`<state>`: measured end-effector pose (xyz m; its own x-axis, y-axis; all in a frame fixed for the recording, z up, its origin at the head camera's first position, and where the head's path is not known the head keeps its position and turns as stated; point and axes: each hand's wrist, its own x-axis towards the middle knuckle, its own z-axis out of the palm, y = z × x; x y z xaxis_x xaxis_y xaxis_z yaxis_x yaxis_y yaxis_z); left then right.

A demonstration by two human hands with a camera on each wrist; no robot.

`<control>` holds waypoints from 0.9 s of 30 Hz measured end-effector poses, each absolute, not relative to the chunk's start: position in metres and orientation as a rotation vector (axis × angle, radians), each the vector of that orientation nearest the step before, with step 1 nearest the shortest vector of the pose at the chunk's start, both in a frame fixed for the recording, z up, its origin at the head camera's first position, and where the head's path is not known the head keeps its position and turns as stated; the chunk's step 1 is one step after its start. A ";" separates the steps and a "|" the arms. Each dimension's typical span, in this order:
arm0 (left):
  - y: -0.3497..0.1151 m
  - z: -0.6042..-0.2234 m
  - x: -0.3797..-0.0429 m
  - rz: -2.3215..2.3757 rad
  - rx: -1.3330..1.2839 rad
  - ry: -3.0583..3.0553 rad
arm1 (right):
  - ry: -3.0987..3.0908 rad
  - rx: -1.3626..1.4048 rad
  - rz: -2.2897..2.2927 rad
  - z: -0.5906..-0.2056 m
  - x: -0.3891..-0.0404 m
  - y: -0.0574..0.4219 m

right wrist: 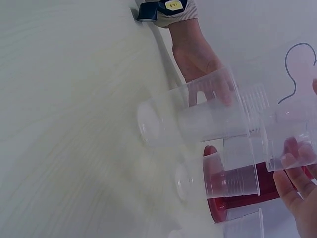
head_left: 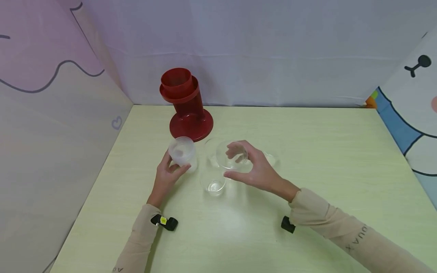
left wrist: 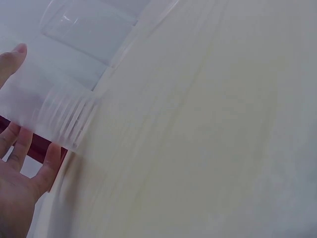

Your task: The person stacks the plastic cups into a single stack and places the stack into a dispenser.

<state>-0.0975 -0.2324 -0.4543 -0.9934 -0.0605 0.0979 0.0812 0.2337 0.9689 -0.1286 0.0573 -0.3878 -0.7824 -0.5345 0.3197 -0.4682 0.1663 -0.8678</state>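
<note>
My left hand holds a stack of translucent plastic cups, thumb on one side and fingers on the other. In the left wrist view, ridges show across the stack. My right hand grips a single clear plastic cup near its rim, to the right of the stack. Under and around this cup stand more clear cups, one in front and one at the right, partly behind the right hand. In the right wrist view, a near upright cup stands in front of the stack.
A red stand with a round base and cup-shaped top is behind the left hand, near the table's back edge. The pale table meets a curtain-like backdrop. Black devices are strapped at both wrists.
</note>
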 end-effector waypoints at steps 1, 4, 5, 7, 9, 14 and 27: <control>-0.233 -0.454 -0.098 -1.875 -0.024 -2.374 | 2.350 -1.013 -1.716 -0.388 -0.129 0.057; -0.233 -0.455 -0.098 -1.871 -0.025 -2.380 | 2.339 -1.018 -1.725 -0.387 -0.130 0.055; -0.233 -0.455 -0.098 -1.871 -0.024 -2.381 | 2.336 -1.021 -1.726 -0.386 -0.131 0.054; -0.233 -0.455 -0.098 -1.873 -0.023 -2.382 | 2.333 -1.024 -1.728 -0.385 -0.132 0.053; -0.233 -0.454 -0.098 -1.880 -0.016 -2.381 | 2.333 -1.028 -1.726 -0.385 -0.133 0.051; -0.233 -0.454 -0.098 -1.883 -0.019 -2.376 | 2.320 -1.038 -1.738 -0.384 -0.136 0.047; -0.232 -0.453 -0.097 -1.881 -0.044 -2.358 | 2.302 -1.036 -1.738 -0.379 -0.139 0.039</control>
